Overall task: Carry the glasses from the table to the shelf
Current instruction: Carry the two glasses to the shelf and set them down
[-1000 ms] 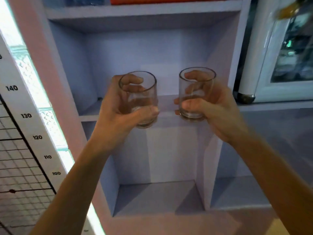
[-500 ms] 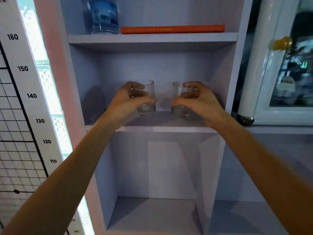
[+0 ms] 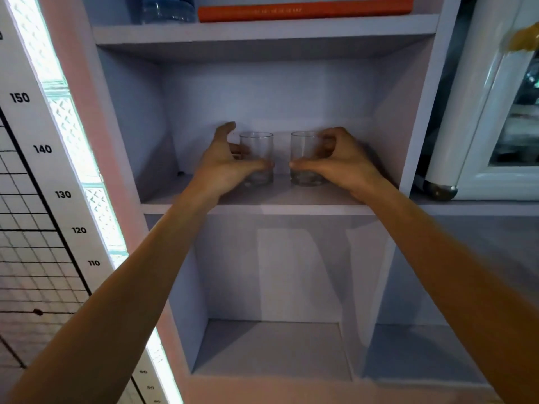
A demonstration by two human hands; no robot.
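Observation:
Two clear short glasses stand upright side by side on the middle shelf board [image 3: 280, 199] of a pale shelf unit. My left hand [image 3: 221, 167] wraps the left glass [image 3: 258, 147]: its thumb lies across the front, its fingers are at the left side, and the index finger is lifted off. My right hand [image 3: 344, 161] holds the right glass [image 3: 304, 147], thumb low on the front and fingers curled at its right side. Both glass bases touch the board, with a small gap between the glasses.
On the shelf above lie an orange book [image 3: 303, 10] and a blue water bottle [image 3: 167, 8]. A height chart [image 3: 35, 170] and a lit glass strip stand to the left. A white glazed cabinet door [image 3: 466, 112] is to the right. Open compartments [image 3: 274, 345] lie below.
Both hands have moved forward into the shelf and lowered the glasses onto the middle board. My left index finger has lifted off its glass.

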